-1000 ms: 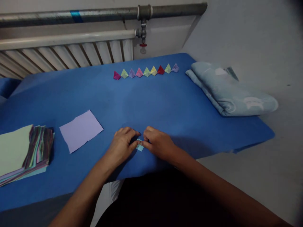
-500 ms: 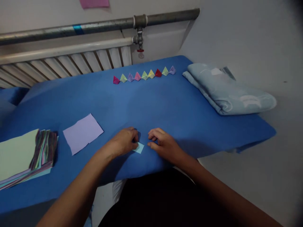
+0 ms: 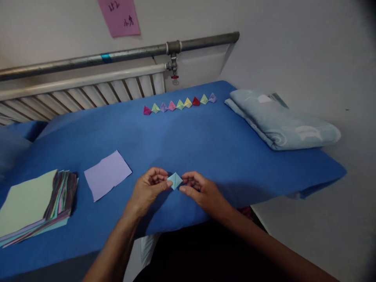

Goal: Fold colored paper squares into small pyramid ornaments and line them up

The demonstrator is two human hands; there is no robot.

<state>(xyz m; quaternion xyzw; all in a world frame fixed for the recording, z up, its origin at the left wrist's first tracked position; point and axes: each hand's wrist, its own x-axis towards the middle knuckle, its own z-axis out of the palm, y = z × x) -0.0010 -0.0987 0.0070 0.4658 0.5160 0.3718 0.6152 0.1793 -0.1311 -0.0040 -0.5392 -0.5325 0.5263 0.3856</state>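
A small light-blue folded paper [image 3: 175, 181] shows as a diamond with a crease down its middle. My left hand [image 3: 149, 188] pinches its left corner, the thumb lying on top and the fingers curled behind. At the right corner, my right hand [image 3: 202, 192] has its fingers bent and its thumb held apart from them. That corner stays uncovered, and I cannot tell whether the right fingertips touch it. Both hands are just over the blue cloth [image 3: 188, 145] near its front edge.
Left of my hands lies a purple paper sheet [image 3: 108, 175]; farther left is a stack of coloured paper [image 3: 29, 199]. A row of several small folded papers [image 3: 180, 104] runs along the back. A folded blanket [image 3: 284, 121] sits at right, a radiator [image 3: 111, 92] behind.
The light-blue paper is now raised and turned as a full diamond between my hands. My left hand has rotated, its thumb now on top. The camera view has tilted up a little.
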